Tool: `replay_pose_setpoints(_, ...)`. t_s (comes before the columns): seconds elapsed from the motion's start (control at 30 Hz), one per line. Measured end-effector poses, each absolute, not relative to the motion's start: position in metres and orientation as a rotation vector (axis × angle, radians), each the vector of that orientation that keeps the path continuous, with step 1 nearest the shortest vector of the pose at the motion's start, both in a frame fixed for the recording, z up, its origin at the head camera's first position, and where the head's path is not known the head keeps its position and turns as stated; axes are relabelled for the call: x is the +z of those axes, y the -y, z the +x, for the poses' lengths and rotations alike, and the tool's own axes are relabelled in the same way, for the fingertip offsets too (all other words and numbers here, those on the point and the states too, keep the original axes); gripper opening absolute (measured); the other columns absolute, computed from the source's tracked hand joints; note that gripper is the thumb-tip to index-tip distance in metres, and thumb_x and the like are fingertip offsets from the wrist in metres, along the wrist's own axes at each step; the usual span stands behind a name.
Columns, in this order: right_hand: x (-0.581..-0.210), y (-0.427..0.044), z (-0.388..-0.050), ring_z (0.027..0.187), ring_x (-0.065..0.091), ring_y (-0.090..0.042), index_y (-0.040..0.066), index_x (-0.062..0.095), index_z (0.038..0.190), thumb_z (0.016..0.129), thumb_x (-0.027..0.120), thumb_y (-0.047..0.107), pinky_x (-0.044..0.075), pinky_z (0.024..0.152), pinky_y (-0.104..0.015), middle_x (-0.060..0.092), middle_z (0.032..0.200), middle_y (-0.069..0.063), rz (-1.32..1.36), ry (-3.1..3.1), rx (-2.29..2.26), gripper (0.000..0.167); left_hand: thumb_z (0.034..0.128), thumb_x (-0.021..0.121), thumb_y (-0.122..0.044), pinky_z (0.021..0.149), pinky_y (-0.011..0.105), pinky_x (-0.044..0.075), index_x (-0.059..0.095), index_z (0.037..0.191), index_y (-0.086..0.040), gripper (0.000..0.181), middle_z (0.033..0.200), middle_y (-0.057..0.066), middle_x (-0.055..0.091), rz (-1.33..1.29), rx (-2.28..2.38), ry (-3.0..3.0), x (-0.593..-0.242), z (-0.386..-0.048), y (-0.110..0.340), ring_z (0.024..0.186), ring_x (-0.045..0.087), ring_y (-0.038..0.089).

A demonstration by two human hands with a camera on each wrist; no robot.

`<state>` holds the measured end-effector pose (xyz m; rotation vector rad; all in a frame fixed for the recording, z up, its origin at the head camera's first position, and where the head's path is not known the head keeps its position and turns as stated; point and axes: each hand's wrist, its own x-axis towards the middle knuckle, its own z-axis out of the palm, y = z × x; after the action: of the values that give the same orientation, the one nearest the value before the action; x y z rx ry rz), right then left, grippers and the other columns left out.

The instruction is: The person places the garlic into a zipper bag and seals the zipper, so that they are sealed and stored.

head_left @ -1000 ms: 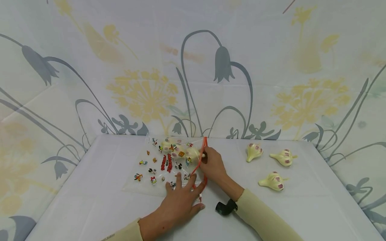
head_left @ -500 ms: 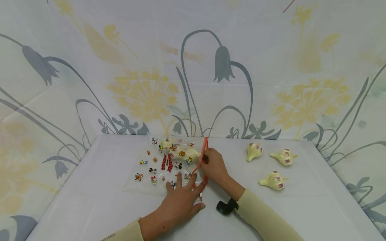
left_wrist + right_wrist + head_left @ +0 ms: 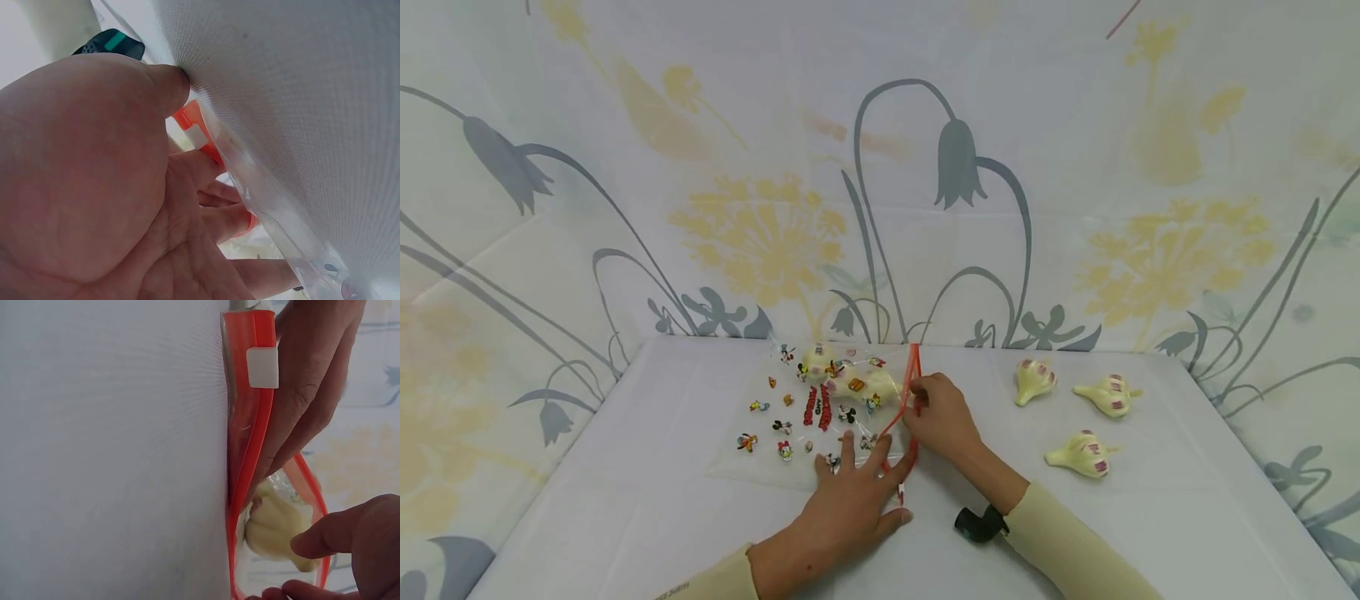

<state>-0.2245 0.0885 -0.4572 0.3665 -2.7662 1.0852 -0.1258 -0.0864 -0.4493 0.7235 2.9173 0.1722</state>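
Note:
A clear zip bag (image 3: 760, 458) with cartoon prints and a red zip edge lies flat on the table, its mouth facing right. Garlic bulbs (image 3: 880, 385) show through its far side. My left hand (image 3: 842, 508) rests on the bag's near corner with fingers spread and straight. At the mouth is my right hand (image 3: 942, 417). In the right wrist view its thumb (image 3: 331, 534) stands apart from the fingers, in front of a garlic bulb (image 3: 275, 525) inside the gaping mouth. A white slider (image 3: 262, 367) sits at the near end of the zip.
Three more garlic bulbs lie on the right of the table: one at the back (image 3: 1034, 381), one farther right (image 3: 1108, 395) and one nearer (image 3: 1082, 454). A black device (image 3: 979, 525) is on my right wrist. Flower-printed cloth (image 3: 895, 208) rises behind the table.
My right hand has drawn back slightly to the right from the bag's mouth. The bulb it was touching now lies inside, apart from the fingertips. My left hand stays in place.

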Motion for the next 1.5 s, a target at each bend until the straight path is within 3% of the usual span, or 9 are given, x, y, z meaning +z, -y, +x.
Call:
replay_pose_setpoints(0.33, -0.449, -0.105, -0.205, 0.111, 0.066, -0.031, -0.001, 0.068, 0.125, 0.09, 0.078, 0.009, 0.058, 0.098, -0.048, 0.065, 0.119, -0.013, 0.367, 2.738, 1.121, 0.038, 0.0989, 0.062, -0.065, 0.098, 0.086, 0.037, 0.045, 0.162, -0.037, 0.071, 0.17, 0.009, 0.038, 0.701, 0.194, -2.887, -0.449, -0.127, 0.086, 0.149, 0.031, 0.063)
replay_pose_setpoints(1.5, -0.435, -0.18, -0.155, 0.114, 0.067, -0.025, 0.009, 0.069, 0.117, 0.085, 0.081, 0.001, 0.056, 0.095, -0.05, 0.068, 0.117, -0.002, 0.553, 2.607, 0.88, 0.035, 0.1008, 0.06, -0.064, 0.1, 0.085, 0.037, 0.042, 0.164, -0.036, 0.071, 0.171, 0.008, 0.036, 0.705, 0.204, -2.883, -0.448, -0.125, 0.087, 0.15, 0.029, 0.062)
